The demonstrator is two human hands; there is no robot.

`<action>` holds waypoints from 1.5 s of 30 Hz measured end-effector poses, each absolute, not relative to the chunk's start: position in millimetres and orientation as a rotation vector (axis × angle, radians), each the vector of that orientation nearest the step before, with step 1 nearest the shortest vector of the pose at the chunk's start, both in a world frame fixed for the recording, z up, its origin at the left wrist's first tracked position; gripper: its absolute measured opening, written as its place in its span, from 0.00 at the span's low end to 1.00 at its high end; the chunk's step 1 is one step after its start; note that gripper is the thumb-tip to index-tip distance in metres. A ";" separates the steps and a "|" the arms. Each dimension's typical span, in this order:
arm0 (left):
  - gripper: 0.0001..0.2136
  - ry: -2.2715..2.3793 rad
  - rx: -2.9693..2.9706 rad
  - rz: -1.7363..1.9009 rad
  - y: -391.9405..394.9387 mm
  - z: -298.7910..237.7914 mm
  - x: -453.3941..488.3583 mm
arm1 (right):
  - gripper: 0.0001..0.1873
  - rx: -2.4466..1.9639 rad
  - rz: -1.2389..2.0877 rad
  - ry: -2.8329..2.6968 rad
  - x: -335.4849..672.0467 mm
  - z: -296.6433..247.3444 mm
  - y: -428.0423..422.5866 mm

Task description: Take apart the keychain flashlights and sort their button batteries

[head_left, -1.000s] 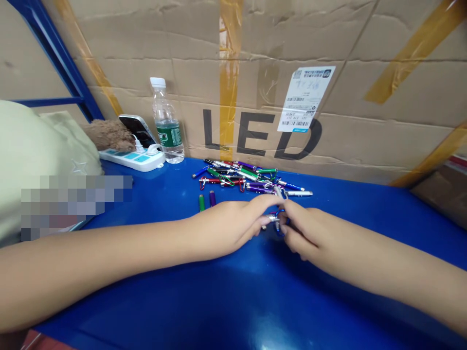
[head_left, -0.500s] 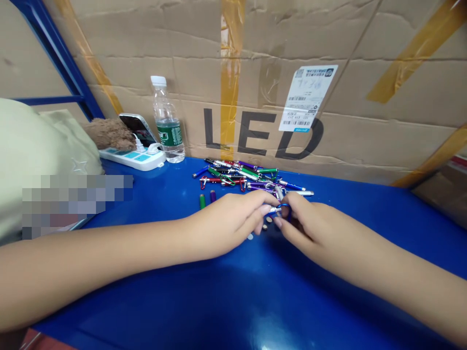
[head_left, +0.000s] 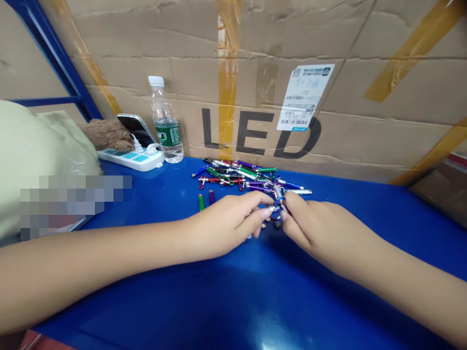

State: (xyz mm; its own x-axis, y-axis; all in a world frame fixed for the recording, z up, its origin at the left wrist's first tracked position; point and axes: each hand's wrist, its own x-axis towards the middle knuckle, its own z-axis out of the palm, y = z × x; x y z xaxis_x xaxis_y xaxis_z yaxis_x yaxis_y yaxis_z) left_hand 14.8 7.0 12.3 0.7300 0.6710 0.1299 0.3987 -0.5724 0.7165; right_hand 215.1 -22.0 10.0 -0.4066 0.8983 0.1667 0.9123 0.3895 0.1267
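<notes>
Left hand (head_left: 228,224) and right hand (head_left: 323,226): each fingertip grip is closed on a silver-and-blue clip piece (head_left: 279,200), partly hidden, at the near side of the pen pile (head_left: 237,177). Small discs (head_left: 263,226) lie on the desk (head_left: 233,296), nearer than the pile. A green tube (head_left: 201,202) and purple tube (head_left: 212,197) lie before the pile's left end; a bottle (head_left: 168,132) stands left of it, a carton (head_left: 262,34) behind it.
</notes>
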 end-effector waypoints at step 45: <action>0.12 0.718 2.679 0.564 -11.9 9.4 7.9 | 0.14 -1.426 0.757 -2.106 206.8 5.8 -47.9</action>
